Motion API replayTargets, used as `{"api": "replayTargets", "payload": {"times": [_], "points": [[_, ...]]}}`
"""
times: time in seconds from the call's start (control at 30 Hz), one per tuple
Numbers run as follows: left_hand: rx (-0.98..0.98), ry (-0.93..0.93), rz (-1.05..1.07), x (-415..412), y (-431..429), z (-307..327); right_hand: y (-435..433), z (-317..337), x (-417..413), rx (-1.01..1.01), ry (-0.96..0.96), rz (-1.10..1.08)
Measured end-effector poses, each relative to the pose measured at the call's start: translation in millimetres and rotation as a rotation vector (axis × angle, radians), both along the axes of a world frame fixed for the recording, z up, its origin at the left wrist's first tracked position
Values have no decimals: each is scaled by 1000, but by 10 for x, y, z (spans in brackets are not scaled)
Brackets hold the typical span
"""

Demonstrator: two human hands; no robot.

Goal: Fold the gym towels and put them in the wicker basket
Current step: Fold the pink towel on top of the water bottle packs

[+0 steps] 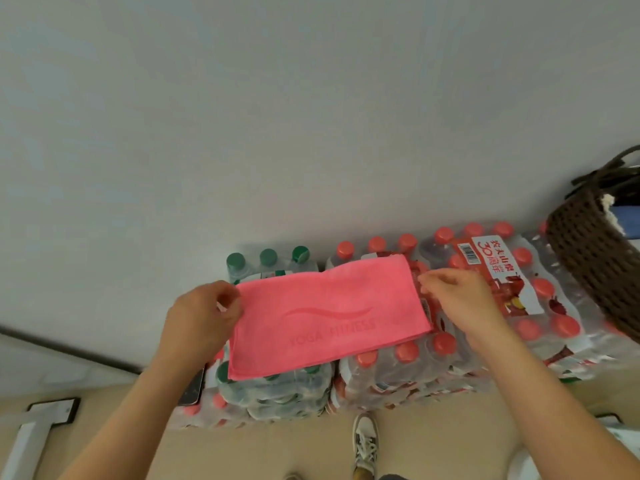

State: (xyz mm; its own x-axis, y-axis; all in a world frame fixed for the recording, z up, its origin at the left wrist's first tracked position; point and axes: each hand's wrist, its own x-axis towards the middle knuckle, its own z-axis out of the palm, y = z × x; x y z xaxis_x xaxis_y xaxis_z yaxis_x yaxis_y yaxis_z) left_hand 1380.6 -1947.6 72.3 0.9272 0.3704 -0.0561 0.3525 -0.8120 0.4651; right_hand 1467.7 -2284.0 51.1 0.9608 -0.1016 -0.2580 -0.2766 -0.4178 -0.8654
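A pink gym towel, folded into a flat rectangle with a faint logo, lies on top of shrink-wrapped packs of water bottles. My left hand pinches its left edge near the far corner. At the towel's right edge my right hand has its fingertips curled at the far right corner. The dark brown wicker basket stands at the far right on the bottle packs, with white and blue cloth inside it.
Bottle packs with red caps and with green caps form the work surface against a plain wall. A phone lies at the left edge of the packs. My shoe is on the tan floor below.
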Motion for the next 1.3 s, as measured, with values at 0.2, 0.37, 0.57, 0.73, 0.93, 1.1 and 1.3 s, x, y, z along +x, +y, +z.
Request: {"api": "replayTargets", "payload": {"times": [0.2, 0.37, 0.57, 0.73, 0.93, 1.1, 1.3], "points": [[-119, 121, 235, 285, 88, -137, 266, -147, 470, -323, -20, 144], [-210, 127, 323, 329, 55, -116, 319, -179, 575, -81, 84, 48], [-495, 76, 456, 382, 111, -248, 207, -139, 710, 74, 219, 76], [-812, -50, 620, 419, 151, -355, 252, -214, 689, -54, 34, 48], [-219, -125, 304, 423, 38, -419, 244, -283, 679, -274, -126, 270], [-28, -15, 79, 424, 87, -475, 188, -226, 751, -465, -88, 497], [-152, -43, 173, 423, 4, -357, 320, -159, 703, -602, -248, 362]]}}
